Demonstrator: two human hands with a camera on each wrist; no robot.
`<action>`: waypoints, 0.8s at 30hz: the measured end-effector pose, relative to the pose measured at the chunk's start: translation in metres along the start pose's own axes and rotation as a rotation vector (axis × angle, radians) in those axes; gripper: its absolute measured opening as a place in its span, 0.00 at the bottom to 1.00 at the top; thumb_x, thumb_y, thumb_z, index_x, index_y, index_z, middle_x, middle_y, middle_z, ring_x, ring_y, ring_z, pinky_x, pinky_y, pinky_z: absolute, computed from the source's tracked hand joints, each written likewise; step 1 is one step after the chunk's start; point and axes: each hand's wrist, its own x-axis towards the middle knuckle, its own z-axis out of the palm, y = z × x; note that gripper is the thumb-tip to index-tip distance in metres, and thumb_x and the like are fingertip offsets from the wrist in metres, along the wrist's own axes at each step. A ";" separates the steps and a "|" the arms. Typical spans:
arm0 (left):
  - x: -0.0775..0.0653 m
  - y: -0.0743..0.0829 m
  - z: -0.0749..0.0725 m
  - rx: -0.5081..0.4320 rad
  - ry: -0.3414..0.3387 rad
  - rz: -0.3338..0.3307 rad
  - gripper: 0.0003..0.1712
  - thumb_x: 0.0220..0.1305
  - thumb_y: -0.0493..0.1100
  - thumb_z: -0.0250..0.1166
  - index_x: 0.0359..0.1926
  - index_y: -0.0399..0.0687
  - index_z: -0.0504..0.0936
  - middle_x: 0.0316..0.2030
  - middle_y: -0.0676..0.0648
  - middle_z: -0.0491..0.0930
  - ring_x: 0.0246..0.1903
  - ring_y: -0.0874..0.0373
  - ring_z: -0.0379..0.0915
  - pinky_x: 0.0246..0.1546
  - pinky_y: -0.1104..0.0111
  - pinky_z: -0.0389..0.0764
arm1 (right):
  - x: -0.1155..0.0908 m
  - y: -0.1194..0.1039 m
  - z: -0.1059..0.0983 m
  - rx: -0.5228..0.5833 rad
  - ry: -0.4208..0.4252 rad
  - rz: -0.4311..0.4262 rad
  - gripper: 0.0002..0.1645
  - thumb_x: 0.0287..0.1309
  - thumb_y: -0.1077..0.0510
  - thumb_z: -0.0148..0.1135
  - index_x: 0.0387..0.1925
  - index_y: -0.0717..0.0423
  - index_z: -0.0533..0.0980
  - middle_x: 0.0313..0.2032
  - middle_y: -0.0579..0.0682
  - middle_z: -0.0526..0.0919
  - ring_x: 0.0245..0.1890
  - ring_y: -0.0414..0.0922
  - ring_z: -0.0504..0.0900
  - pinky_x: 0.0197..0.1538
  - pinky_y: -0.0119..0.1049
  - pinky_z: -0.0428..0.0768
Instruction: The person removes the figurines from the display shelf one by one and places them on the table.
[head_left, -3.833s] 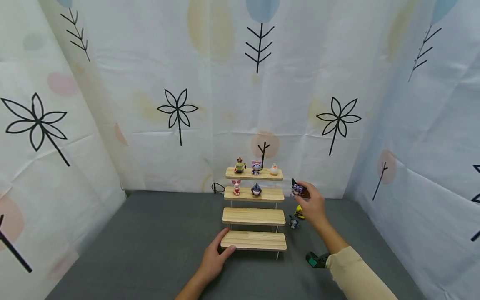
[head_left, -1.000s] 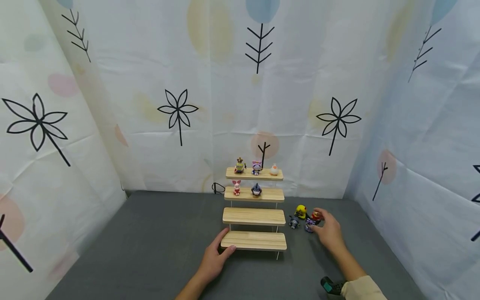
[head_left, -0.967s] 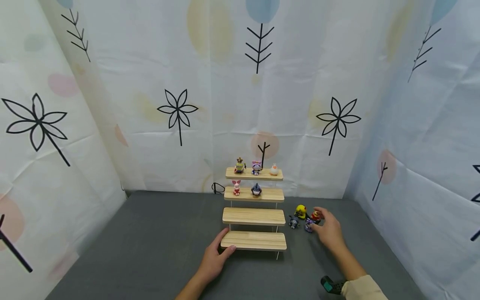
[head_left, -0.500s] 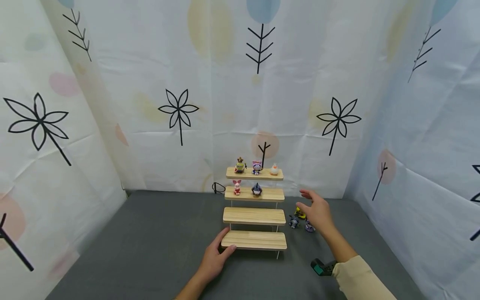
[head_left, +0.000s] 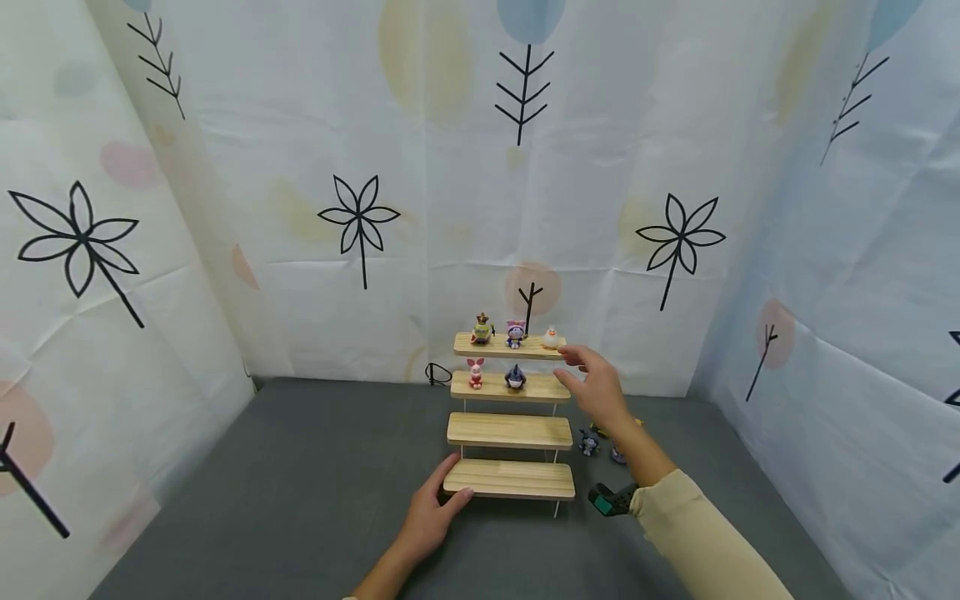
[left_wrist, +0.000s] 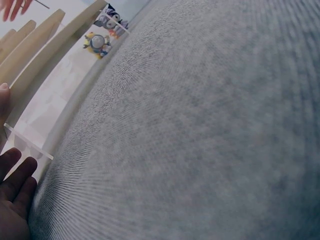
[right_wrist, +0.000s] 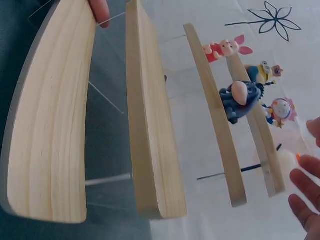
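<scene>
A wooden stepped display stand (head_left: pixel 510 431) has several shelves. My left hand (head_left: pixel 429 515) holds the left end of its lowest shelf, thumb on the front edge. My right hand (head_left: pixel 596 390) is by the right end of the top shelf, fingers parted, beside a white chick figurine (head_left: pixel 551 337); in the right wrist view its fingers (right_wrist: pixel 306 185) come close to the chick, and whether they touch it I cannot tell. A crowned green figurine (head_left: pixel 482 330) and a pink-hatted figurine (head_left: pixel 515 334) share that shelf. Below stand a pink piglet figurine (head_left: pixel 476 372) and a blue donkey figurine (head_left: pixel 515 377).
On the dark table (head_left: pixel 300 483) right of the stand are a grey figurine (head_left: pixel 588 443), a purple figurine (head_left: pixel 617 456) and yellow ones partly behind my right arm. A black cable loop (head_left: pixel 437 374) lies behind, before a patterned white curtain (head_left: pixel 465 208).
Earlier my right hand held the purple figurine beside the stand, then set it among the figurines on the table. Since then it has moved left and up to the top shelf. Left hand unmoved.
</scene>
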 end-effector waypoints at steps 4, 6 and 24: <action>-0.002 0.008 -0.002 0.008 -0.006 -0.005 0.34 0.65 0.44 0.66 0.67 0.36 0.66 0.62 0.34 0.70 0.62 0.42 0.66 0.60 0.46 0.63 | 0.006 0.000 0.014 0.062 0.035 -0.093 0.20 0.58 0.65 0.67 0.52 0.67 0.77 0.47 0.60 0.82 0.45 0.56 0.80 0.50 0.52 0.75; -0.002 0.009 -0.002 0.006 -0.005 -0.005 0.34 0.65 0.44 0.66 0.67 0.35 0.66 0.62 0.33 0.70 0.62 0.42 0.66 0.60 0.46 0.63 | 0.007 0.002 0.022 0.085 0.042 -0.122 0.20 0.58 0.65 0.67 0.52 0.66 0.77 0.47 0.59 0.82 0.44 0.55 0.81 0.49 0.51 0.76; -0.001 0.007 -0.002 0.005 -0.005 -0.005 0.33 0.65 0.43 0.66 0.67 0.35 0.66 0.62 0.33 0.70 0.61 0.39 0.66 0.60 0.44 0.63 | 0.004 -0.001 0.054 -0.056 -0.210 -0.056 0.32 0.57 0.57 0.70 0.63 0.54 0.72 0.58 0.57 0.76 0.50 0.53 0.79 0.53 0.48 0.76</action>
